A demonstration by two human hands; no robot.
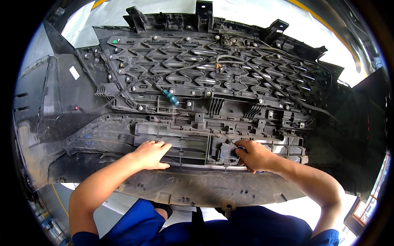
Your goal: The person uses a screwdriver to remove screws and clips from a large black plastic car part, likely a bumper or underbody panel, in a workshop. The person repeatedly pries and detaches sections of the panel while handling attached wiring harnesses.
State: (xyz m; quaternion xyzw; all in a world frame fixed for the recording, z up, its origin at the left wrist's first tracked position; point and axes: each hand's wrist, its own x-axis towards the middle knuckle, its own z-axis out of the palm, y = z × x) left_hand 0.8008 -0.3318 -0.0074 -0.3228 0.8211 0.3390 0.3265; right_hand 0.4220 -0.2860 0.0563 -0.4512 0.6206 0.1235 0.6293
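Observation:
A black car front bumper with its grille [176, 76] lies before me, showing its ribbed back side. My left hand [151, 156] lies on the lower grille slats [188, 144], its fingers stretched and holding nothing. To the right, my right hand [257, 156] is closed around a tool with a thin metal shaft [231, 142]; its handle is mostly hidden in my fingers. The shaft points up and left, beside a square dark panel [227, 152] in the lower grille. Farther up, a screwdriver with a teal handle [170, 98] rests across the grille, out of both hands.
A dark cable [283, 92] runs loosely over the grille, with a bundle of thin coloured wires [218, 65] near its middle. Several screws dot the frame. Mounting brackets [204, 14] stick up along the far edge. The bumper's lower lip [201, 190] lies close to my legs.

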